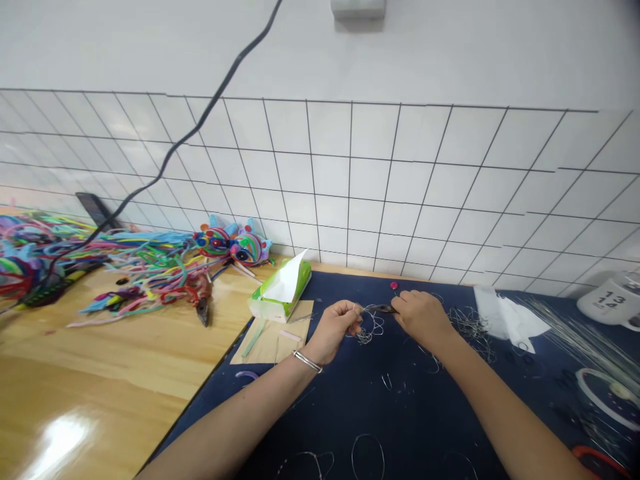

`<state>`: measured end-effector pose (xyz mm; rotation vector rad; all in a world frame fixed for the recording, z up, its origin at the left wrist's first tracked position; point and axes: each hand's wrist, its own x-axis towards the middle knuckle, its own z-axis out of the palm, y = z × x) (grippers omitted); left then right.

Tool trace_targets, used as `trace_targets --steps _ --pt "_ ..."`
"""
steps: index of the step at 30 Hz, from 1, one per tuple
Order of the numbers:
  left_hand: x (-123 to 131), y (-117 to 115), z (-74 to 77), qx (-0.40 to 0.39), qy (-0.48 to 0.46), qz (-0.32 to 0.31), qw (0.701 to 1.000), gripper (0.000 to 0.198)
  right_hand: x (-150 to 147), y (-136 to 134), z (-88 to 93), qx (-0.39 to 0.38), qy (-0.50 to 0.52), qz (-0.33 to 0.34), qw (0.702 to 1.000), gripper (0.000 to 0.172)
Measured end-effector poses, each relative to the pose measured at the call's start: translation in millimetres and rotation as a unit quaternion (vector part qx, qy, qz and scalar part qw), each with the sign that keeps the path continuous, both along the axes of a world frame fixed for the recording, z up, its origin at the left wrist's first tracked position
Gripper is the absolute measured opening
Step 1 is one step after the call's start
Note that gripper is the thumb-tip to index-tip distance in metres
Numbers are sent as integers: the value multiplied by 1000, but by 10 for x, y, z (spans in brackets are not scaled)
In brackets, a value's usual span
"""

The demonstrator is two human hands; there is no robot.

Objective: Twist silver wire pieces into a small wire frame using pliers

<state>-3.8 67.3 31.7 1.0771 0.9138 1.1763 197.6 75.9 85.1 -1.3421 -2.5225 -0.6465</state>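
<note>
My left hand (343, 325) pinches a ring of thin silver wire (373, 327) bent into several petal-like loops. To its right, my right hand (420, 317) is closed around a pair of pliers (383, 309). The dark jaws point left and meet the wire near my left fingertips. Whether they grip the wire is too small to tell. The plier handles are mostly hidden in my right palm. Just behind lies a small pink-red round piece (394, 285). A tangle of wire (470, 327) sits beside my right wrist.
A green tissue box (285, 293) stands left of the dark mat (350, 413). Further left are colourful pipe cleaners (165, 257) and another pair of pliers (203, 310). Straight wires (575, 333), a white mug (607, 300) and a round container (607, 397) lie right.
</note>
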Motion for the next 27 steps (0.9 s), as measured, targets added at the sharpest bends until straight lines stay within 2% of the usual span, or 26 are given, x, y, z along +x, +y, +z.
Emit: trace_targets --steps 11,21,27 --pt "1 0 7 1 -15 -3 1000 21 22 -16 133 32 -18 -4 999 13" --pt "24 -35 49 0 -13 -8 1000 22 3 -4 22 13 -25 1 1000 12" --pt "23 -36 44 12 -3 -17 1000 22 29 -2 37 9 -22 3 1000 12"
